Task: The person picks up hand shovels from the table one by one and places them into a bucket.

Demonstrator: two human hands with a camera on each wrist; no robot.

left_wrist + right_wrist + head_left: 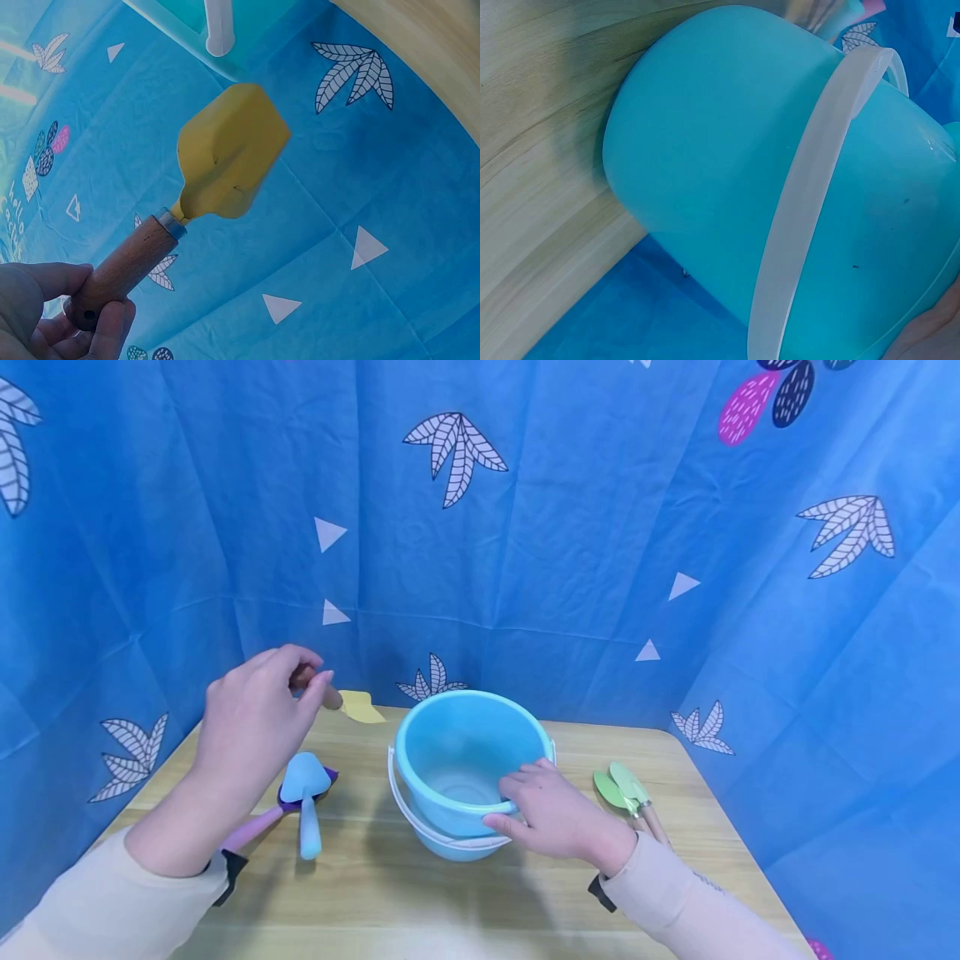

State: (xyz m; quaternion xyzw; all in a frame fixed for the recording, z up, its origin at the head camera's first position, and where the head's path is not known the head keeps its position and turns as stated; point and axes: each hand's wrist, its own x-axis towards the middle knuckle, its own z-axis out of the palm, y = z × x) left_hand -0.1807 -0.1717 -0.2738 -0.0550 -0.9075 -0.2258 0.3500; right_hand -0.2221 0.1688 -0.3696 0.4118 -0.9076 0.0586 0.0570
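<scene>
The yellow trowel is up off the bench, in the air left of the bucket and short of its rim, so I count the pick-up as done and the setting-down as not. Four more tools lie on the bench with neither hand on them, which makes me judge this an early stage. From my head feed I can see down to the bucket's pale floor; the bucket stands upright, its white handle hanging down around the near side.

My left hand pinches the trowel's wooden grip near its end, thumb against curled fingers. It is raised above the bench, bent at the wrist, and the blade points right, toward the bucket. My right hand grips the bucket's near-right rim, fingers over the edge and thumb along the outside; I read that as steadying it. That forearm comes in low from the right.

Farther out, the light-blue shovel lies across the purple tool below my left hand. Past the right wrist, the bright-green trowel and the pale-green trowel lie together, their grips partly hidden by my arm. Blue patterned cloth hangs behind everything.
</scene>
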